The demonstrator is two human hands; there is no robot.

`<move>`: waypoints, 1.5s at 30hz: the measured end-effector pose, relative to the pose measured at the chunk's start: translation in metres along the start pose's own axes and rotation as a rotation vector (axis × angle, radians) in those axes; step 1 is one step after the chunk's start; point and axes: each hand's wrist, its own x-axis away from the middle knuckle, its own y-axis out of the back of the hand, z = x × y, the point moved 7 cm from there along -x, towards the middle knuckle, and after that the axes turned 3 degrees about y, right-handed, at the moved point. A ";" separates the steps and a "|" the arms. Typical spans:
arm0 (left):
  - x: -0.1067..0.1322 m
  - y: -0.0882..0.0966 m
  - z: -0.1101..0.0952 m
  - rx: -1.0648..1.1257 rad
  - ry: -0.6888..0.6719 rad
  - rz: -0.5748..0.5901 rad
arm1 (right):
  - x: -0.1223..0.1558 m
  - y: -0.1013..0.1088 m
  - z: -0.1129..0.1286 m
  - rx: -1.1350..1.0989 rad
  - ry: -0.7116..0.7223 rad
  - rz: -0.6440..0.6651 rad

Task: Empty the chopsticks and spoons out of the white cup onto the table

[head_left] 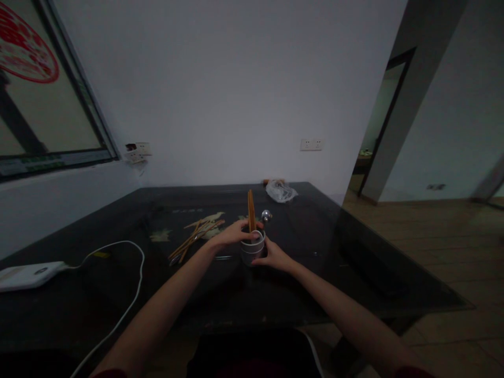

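A grey cylindrical utensil holder (249, 255) stands upright on the dark table in front of me. Wooden chopsticks (251, 206) rise from its mouth, and beside them sticks up a shiny, round metal spoon (266, 216). My left hand (235, 234) is closed at the rim, its thumb in front and its fingers behind the chopsticks; part of its grip is hidden. Around the holder's right side wraps my right hand (275, 255), thumb on the front. More chopsticks (188, 242) lie crossed in a loose pile to the left, with metal utensils among them.
A crumpled clear plastic bag (281, 192) lies at the table's back edge by the wall. At left, a white device (31, 275) trails a white cable (137, 283) across the dark table (220, 310). A dark flat object (372, 268) lies at right.
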 end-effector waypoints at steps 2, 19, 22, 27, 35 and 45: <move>-0.003 0.001 0.000 -0.048 0.002 0.030 | 0.000 0.000 -0.001 -0.004 -0.015 -0.003; -0.017 -0.004 -0.003 -0.087 -0.012 0.250 | 0.000 0.001 0.005 0.089 0.020 -0.010; -0.014 -0.004 -0.003 -0.055 0.000 0.256 | -0.001 0.000 0.002 0.083 0.025 -0.004; -0.011 -0.002 -0.002 0.036 0.008 0.229 | -0.001 0.000 0.002 0.047 0.014 0.005; -0.001 0.009 0.005 0.012 0.014 0.125 | 0.000 0.001 0.007 0.027 0.004 -0.009; -0.002 0.004 0.007 -0.187 -0.014 0.191 | 0.001 0.002 0.003 0.047 -0.007 -0.006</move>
